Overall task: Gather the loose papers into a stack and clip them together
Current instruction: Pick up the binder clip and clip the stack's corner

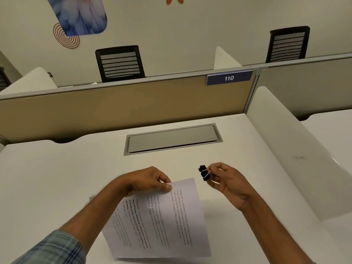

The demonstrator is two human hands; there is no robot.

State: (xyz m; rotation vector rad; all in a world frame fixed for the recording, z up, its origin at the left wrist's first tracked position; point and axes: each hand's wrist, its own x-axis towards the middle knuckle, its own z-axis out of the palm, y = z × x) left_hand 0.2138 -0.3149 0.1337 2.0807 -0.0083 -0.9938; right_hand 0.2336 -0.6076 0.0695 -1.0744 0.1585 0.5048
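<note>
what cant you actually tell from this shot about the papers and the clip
Head view only:
- Sheet count in the stack of papers: only the top page shows.
- Its far left corner: hidden under the left hand.
- Body text: too small and blurred to read fully.
- Whether the binder clip mouth is open: small, and the right hand covers its lever ends.

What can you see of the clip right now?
The clip is a small black binder clip with silver wire handles. The right hand pinches those handles between its fingertips, holding the clip in the air above the desk. It sits just past the far right corner of the papers, apart from them and not yet on them. Whether its mouth is open is too small to tell.
</note>
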